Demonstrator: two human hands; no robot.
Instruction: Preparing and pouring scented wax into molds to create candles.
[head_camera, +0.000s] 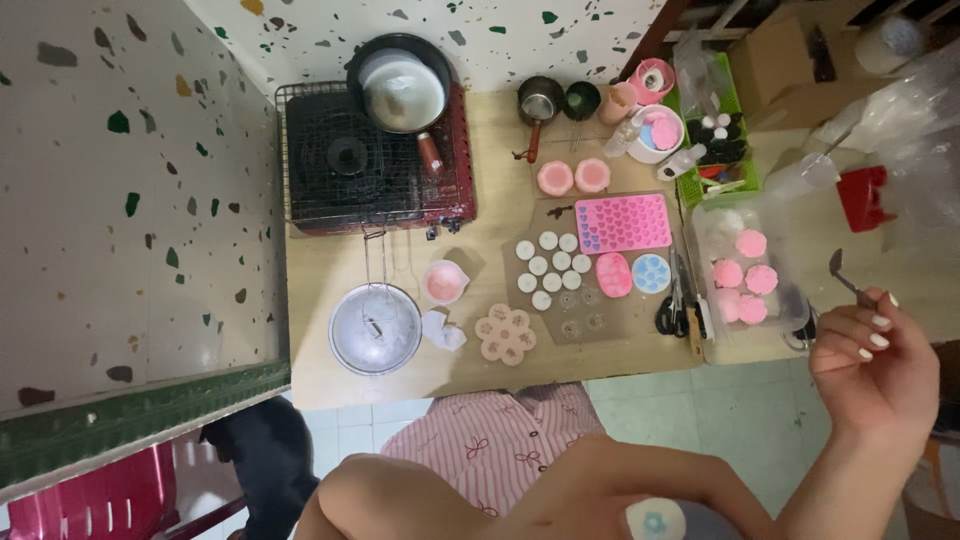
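Right hand raised at the right edge of the view, fingers curled and pinched on the handle of a small metal spoon, bowl end pointing up and away, held in the air just right of the clear plastic box. Left hand not clearly seen: only a bare arm across the near edge of the view, with a small white round piece bearing a blue flower resting against it; grip not possible to tell.

Wooden counter stretched across the middle, under a speckled wall. Black portable stove at the far left, wire rack on top, carrying a dark pan with a pale inside. Round metal lid near the stove, toward the near edge. Clear plastic box at the right, holding several pink flower-shaped pieces. Pink heart mold lying flat beyond the middle of the counter. Clear mold tray just left of it, filled in part with white rounds. Beige flower-shaped mold close to the near edge. Small pink cup between lid and tray. Two pink round pieces side by side beyond the heart mold. Small metal pot at the far edge. Black scissors lying beside the box.
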